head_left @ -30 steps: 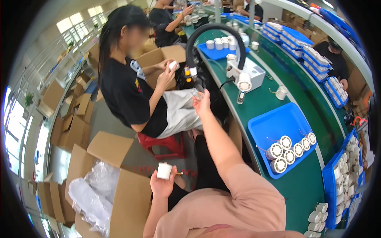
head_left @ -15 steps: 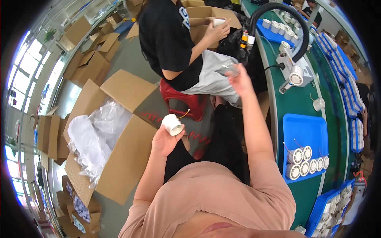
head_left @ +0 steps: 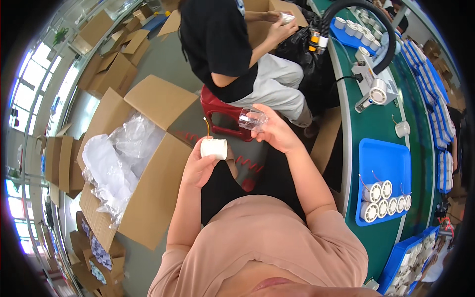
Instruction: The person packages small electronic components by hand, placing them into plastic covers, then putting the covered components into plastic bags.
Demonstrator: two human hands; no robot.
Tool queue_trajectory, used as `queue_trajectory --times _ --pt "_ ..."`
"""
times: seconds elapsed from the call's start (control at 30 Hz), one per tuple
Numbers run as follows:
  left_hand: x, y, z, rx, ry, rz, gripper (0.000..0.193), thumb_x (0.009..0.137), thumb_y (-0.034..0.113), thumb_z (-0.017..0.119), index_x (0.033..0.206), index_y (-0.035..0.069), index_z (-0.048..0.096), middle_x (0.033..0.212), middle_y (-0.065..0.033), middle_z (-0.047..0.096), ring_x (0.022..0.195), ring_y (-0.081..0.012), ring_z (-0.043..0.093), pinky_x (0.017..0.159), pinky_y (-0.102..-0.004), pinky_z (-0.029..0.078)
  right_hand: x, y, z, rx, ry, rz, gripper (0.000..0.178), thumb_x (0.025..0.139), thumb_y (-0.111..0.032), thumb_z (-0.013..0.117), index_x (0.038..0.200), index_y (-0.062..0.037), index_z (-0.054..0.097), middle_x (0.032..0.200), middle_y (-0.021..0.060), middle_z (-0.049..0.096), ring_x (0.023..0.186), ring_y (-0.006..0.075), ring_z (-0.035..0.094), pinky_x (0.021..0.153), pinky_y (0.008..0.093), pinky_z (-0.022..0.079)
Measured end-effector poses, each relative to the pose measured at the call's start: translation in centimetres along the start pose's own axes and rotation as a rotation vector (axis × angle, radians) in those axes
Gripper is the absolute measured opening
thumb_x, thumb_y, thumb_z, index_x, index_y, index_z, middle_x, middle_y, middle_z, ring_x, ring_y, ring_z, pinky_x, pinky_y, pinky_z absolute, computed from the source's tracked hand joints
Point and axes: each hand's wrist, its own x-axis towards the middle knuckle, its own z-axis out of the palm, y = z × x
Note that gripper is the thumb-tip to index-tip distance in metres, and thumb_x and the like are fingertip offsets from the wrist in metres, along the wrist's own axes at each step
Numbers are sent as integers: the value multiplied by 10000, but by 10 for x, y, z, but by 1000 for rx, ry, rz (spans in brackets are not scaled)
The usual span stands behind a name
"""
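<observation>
My left hand (head_left: pixel 198 166) is closed round a white cylindrical fan unit (head_left: pixel 214 148), which lies on its side with a thin yellowish wire standing up from it. Just right of it, my right hand (head_left: pixel 273 129) grips a clear plastic cup (head_left: pixel 252 120) by its side. The cup's open end points left toward the unit, and a gap separates the two. Both things are held in the air above my lap.
A large open carton (head_left: pixel 148 198) with clear plastic bags stands at left. Ahead, a co-worker on a red stool (head_left: pixel 221 113) handles a white part. On the green bench at right are a blue tray (head_left: pixel 384 163) of white units and a machine with a black hose (head_left: pixel 324 29).
My right hand has come back left and nearer with the clear cup. The left hand has turned the white unit, so its open end now faces right. The view has shifted slightly.
</observation>
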Motion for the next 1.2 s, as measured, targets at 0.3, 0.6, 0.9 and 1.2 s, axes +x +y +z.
queue_trajectory --times 0.3,0.6,0.9,1.2 --pt "-7 4 5 754 16 38 568 727 -98 590 1237 57 393 1041 -47 537 920 -120 549 757 -237 463 -13 -25 44 -619 -51 45 555 759 29 603 1264 -81 400 1138 114 491 735 95 549 664 235 466" --pt "-11 6 13 854 47 31 539 711 -94 589 1210 36 432 1152 -59 391 937 -135 545 773 -241 464 -17 -19 61 -1036 -70 177 569 732 -13 657 1254 -37 431 931 85 580 690 76 537 617 222 447" --pt "-13 6 3 1015 -12 150 589 666 -24 697 1205 64 475 1083 -32 562 968 -124 532 771 -255 400 -20 -5 47 -774 -19 286 537 777 -33 622 1271 -58 413 864 61 567 694 99 546 630 237 466" --pt "-9 1 4 870 -96 143 605 677 -22 706 1220 56 453 1107 -52 557 1024 -165 530 861 -305 424 -27 6 30 -604 -28 301 458 849 -119 578 1270 -62 405 882 58 587 669 96 548 595 229 465"
